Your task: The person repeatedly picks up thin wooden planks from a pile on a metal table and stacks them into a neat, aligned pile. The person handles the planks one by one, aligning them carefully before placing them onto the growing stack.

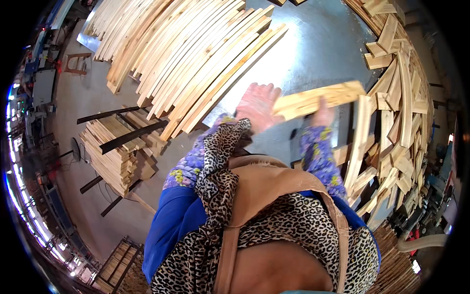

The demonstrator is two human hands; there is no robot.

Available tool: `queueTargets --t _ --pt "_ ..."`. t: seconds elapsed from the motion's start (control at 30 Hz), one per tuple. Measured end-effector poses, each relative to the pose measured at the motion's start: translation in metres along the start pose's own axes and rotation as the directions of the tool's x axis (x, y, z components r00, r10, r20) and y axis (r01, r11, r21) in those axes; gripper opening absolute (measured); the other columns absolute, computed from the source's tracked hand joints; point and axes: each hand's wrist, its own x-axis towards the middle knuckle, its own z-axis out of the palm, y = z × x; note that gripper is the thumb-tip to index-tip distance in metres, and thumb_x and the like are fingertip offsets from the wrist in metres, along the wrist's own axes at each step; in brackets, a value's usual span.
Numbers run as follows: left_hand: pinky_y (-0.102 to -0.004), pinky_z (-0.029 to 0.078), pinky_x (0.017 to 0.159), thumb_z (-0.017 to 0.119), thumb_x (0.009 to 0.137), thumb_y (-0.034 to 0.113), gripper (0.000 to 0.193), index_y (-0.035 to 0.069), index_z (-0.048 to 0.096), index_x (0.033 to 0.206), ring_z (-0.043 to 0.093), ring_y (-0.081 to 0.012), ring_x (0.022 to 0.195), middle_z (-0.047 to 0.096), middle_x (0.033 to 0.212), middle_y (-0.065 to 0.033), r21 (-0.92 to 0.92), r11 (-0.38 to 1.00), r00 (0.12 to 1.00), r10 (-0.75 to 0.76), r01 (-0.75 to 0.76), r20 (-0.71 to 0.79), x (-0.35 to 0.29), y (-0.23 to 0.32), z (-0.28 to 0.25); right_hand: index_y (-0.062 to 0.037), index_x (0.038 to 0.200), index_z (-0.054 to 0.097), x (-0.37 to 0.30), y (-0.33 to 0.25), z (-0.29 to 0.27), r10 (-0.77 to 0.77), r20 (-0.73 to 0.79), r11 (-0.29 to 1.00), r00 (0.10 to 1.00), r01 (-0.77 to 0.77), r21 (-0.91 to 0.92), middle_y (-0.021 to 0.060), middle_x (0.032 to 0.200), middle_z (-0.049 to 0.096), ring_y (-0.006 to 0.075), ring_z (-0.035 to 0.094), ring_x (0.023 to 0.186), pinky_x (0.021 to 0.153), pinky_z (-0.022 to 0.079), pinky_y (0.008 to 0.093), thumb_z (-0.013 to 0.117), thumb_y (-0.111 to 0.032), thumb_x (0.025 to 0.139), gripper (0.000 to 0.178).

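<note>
A short, pale wooden board (342, 93) is held tilted above the metal tabletop, slightly smeared by motion. My right hand (323, 115) grips its lower edge, thumb over the face that shows; the other fingers are hidden behind it. At the board's left end is my left hand (258, 105), its back showing and its fingers stretched out. The left thumb reaches that end; whether it presses there I cannot tell. Just left of this hand, long wooden strips (196, 63) lie side by side in a wide row.
A heap of short wood offcuts (399, 108) runs along the right side of the grey metal table (323, 36). One upright piece (359, 139) stands near my right forearm. At lower left, boards are stacked (110, 152) on dark metal bars. A wooden stool (77, 63) stands farther off.
</note>
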Motion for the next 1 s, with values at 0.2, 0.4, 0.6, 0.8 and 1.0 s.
queueTargets --t 0.2,0.4,0.6,0.8,1.0 --pt "-0.0424 0.057 0.09 0.072 0.09 0.024 0.03 0.007 0.074 0.115 0.07 -0.0261 0.102 0.071 0.105 -0.0094 -0.013 0.958 0.957 -0.285 0.286 0.051 -0.015 -0.058 0.078 0.0027 0.136 0.067 -0.095 0.02 0.083 0.289 0.669 0.956 0.685 -0.248 -0.159 0.0157 0.113 0.074 0.0307 0.073 0.092 0.087 0.062 0.0415 0.078 -0.031 0.1 0.051" --pt "-0.0564 0.051 0.104 0.072 0.083 0.009 0.048 0.008 0.067 0.131 0.062 -0.0394 0.121 0.061 0.137 -0.0202 0.333 0.923 0.807 0.046 0.19 -0.588 -0.076 -0.118 0.035 -0.0041 0.153 0.059 0.016 -0.052 0.161 -0.443 0.498 0.568 0.746 0.663 -0.488 0.0247 0.15 0.063 0.0461 0.058 0.139 0.119 0.047 0.0495 0.075 -0.044 0.098 0.07" --pt "-0.0564 0.041 0.12 0.082 0.084 0.025 0.065 0.005 0.061 0.143 0.052 -0.0422 0.142 0.055 0.153 -0.0224 0.159 0.951 0.883 -0.174 0.266 -0.436 -0.066 -0.127 0.023 -0.0081 0.149 0.064 0.107 -0.116 0.225 -0.072 0.637 0.331 0.768 0.621 -0.711 0.0215 0.156 0.058 0.0396 0.049 0.15 0.124 0.04 0.0493 0.061 -0.061 0.098 0.073" --pt "-0.0517 0.057 0.095 0.078 0.092 0.027 0.037 0.002 0.073 0.119 0.071 -0.0409 0.108 0.075 0.115 -0.0214 -0.103 0.952 0.797 -0.299 0.29 -0.525 -0.073 -0.136 0.008 -0.0049 0.147 0.065 0.058 -0.106 0.198 -0.464 0.546 0.738 0.698 0.645 -0.198 0.0258 0.14 0.068 0.0397 0.063 0.134 0.116 0.047 0.0426 0.064 -0.038 0.105 0.053" --pt "-0.0434 0.058 0.067 0.065 0.106 0.041 0.039 0.01 0.074 0.129 0.071 -0.03 0.075 0.069 0.081 -0.0115 0.172 0.893 0.69 -0.187 0.416 -0.699 -0.064 -0.186 -0.069 -0.0056 0.152 0.051 -0.069 0.083 0.177 0.137 0.882 0.721 0.451 0.565 -0.401 0.0272 0.126 0.068 0.0416 0.069 0.108 0.099 0.056 0.0524 0.07 -0.022 0.104 0.054"
